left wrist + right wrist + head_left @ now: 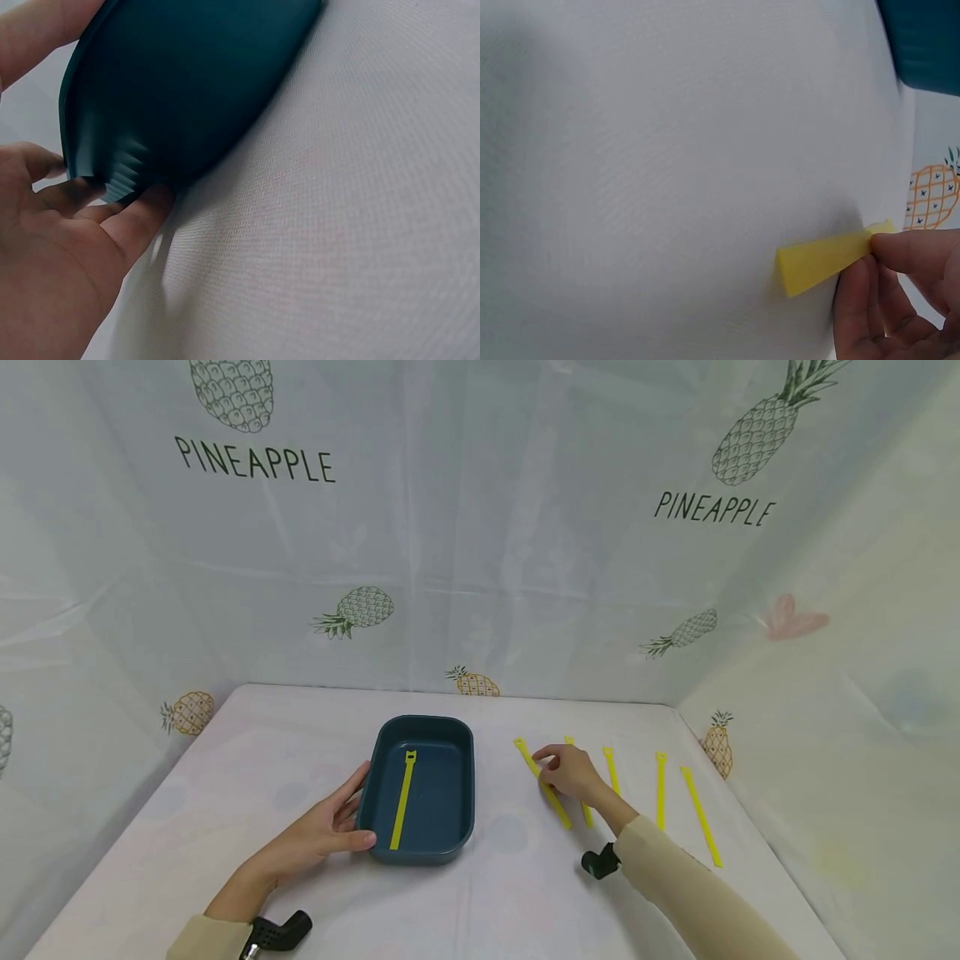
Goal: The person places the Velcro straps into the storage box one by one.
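A dark teal rectangular tray stands on the table, with one yellow strap-like cable tie with a slotted head lying lengthwise inside. My left hand holds the tray's left side, thumb over the near-left rim and fingers against the outer wall. In the left wrist view those fingertips touch the wall near its base. Right of the tray, my right hand pinches another yellow cable tie between thumb and fingers. That tie lies slanted, close to the table surface; whether it is lifted I cannot tell.
Several more yellow cable ties stand in a row to the right, among them one partly behind the right hand, a slotted one and a slanted one farthest right. A white cloth covers the table. Pineapple-printed curtains enclose its back and sides.
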